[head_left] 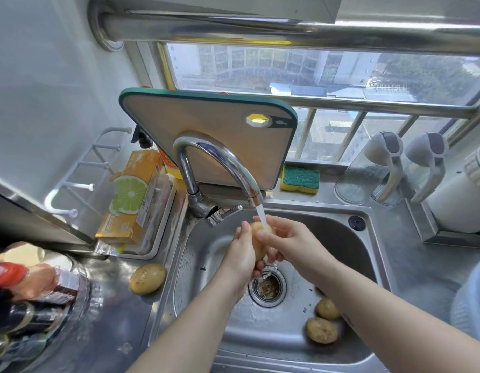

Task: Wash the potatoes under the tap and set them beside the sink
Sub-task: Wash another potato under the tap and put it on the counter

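Two grips round one potato (257, 249) under the tap (222, 157), left hand (243, 254) and right hand (287, 238), lower half hidden between them.

A pale yellow wet potato (260, 250) stands on end in the stream running from the curved chrome tap (220, 160), over the steel sink (330, 238). A small speckled potato (327, 309) and a larger speckled potato (321, 330) lie close together in the basin's front right. A fourth potato (147, 279) rests on the counter just beside the sink's left rim.
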{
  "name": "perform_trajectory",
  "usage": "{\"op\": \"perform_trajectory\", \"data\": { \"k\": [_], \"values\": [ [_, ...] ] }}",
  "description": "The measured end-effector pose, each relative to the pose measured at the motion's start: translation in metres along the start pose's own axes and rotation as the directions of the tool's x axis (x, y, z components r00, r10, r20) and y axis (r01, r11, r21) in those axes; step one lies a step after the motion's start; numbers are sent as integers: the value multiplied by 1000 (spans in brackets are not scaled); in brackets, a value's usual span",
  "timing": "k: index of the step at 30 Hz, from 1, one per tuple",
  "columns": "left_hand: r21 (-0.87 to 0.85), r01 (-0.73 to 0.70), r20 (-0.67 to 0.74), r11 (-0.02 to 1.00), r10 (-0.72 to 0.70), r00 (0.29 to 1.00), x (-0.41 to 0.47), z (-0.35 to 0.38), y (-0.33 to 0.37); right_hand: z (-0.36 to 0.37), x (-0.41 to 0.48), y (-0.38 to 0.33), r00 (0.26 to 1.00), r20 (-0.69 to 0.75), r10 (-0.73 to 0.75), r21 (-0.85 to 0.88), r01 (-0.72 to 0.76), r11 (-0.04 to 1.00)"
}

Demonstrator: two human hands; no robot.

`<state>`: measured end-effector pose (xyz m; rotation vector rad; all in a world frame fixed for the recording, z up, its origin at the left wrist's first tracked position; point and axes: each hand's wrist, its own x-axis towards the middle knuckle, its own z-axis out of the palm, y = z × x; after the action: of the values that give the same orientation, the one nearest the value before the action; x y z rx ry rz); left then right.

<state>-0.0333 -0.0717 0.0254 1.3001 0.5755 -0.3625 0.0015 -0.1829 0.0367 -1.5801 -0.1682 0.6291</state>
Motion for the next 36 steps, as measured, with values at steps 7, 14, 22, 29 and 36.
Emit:
{"op": "perform_trajectory", "data": {
  "k": [7,14,22,29,36],
  "values": [
    [-101,-7,72,995,15,997,-5,-3,3,-5,3,-3,997,70,41,129,-50,990],
    [-106,-27,48,994,32,998,-3,-5,2,-4,5,1,999,39,35,136,-40,990],
    [-105,40,7,994,-40,999,-4,3,6,7,5,-2,985,-159,-62,-126,42,991],
    [-218,195,-13,956,-202,979,1,-5,14,-5,2,1,981,77,-178,-526,192,828],
    [-145,155,-48,977,-164,985,1,-3,17,-1,10,6,986,-42,-160,-303,140,943]
  ]
}}
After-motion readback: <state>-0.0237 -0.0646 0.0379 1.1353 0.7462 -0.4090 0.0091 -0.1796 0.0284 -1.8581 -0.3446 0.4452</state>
